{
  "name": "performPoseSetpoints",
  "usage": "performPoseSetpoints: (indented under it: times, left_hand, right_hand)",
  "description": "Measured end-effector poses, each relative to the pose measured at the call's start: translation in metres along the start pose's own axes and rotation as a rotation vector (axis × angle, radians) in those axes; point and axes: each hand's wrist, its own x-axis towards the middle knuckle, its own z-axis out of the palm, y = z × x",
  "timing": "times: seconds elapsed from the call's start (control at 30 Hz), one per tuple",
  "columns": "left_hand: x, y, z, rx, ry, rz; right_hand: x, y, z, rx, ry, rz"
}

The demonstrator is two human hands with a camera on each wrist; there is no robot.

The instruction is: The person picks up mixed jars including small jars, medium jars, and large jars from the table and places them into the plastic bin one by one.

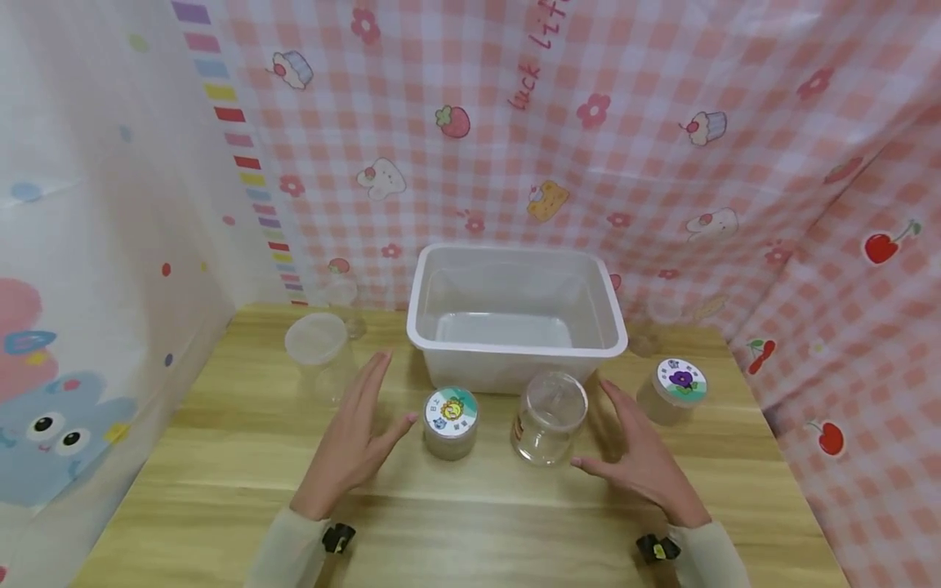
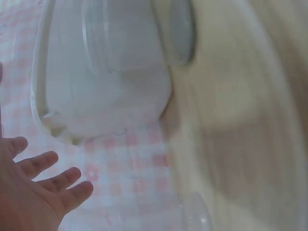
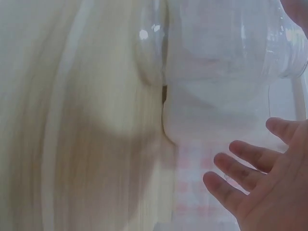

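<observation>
My left hand (image 1: 356, 437) is held over the table with straight fingers and the thumb spread, just left of a small jar (image 1: 450, 445) whose lid carries a sunflower picture. To the right, a clear see-through jar (image 1: 547, 425) stands upright in front of a white plastic bin (image 1: 507, 371). Beside that clear jar is my right hand (image 1: 647, 465), fingers extended and thumb pointing toward it. Neither hand holds anything. In the left wrist view the fingers (image 2: 72, 180) are spread apart; the right wrist view shows the other hand's fingers (image 3: 240, 171) likewise apart near the clear jar (image 3: 216, 43).
A tall clear cup (image 1: 318, 343) with a whitish top stands at the left, another transparent container (image 1: 344, 298) behind it. On the right are a jar (image 1: 672, 392) with a purple-flower lid and a faint clear container (image 1: 645, 339). Checked cloth (image 1: 515, 163) hangs behind the wooden table (image 1: 470, 523).
</observation>
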Motion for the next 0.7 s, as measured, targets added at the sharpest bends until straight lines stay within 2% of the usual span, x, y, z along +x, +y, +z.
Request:
performPoseSetpoints:
  times: [0.27, 0.53, 0.7]
  left_hand:
    - [0.030, 0.010, -0.001, -0.016, 0.073, 0.071]
    - [0.058, 0.013, 0.001, -0.011, 0.180, 0.223]
    - [0.070, 0.015, 0.003, -0.009, 0.218, 0.306]
  right_hand:
    - [0.010, 0.000, 0.004, 0.174, 0.007, -0.053]
    - [0.014, -0.005, 0.012, 0.368, -0.024, -0.062]
    - [0.018, -0.008, 0.018, 0.429, -0.029, -0.052]
